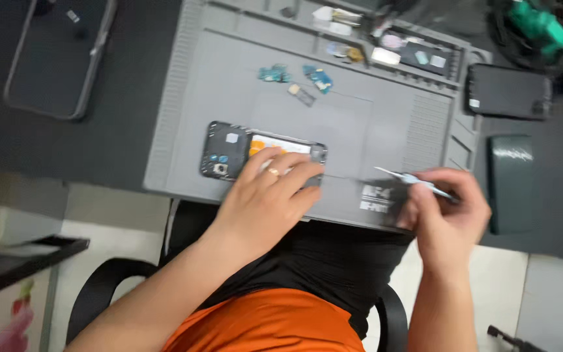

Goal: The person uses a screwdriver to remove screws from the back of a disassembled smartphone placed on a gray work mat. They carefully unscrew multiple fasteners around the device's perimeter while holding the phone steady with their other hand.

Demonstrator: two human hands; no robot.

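Both hands work at the mat's point(184, 98) near edge: left hand point(265, 199) lies flat, fingers loose, pressing the opened phone point(229, 153); right hand point(447, 215) pinches tweezers point(412, 178). Light, stiff and likely fragile inside, the phone is best gripped by its side rims.

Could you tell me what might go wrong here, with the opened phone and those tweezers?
The tweezers in the right hand have sharp tips that might scratch the opened phone under the left hand. The small loose parts on the grey mat could be knocked away.
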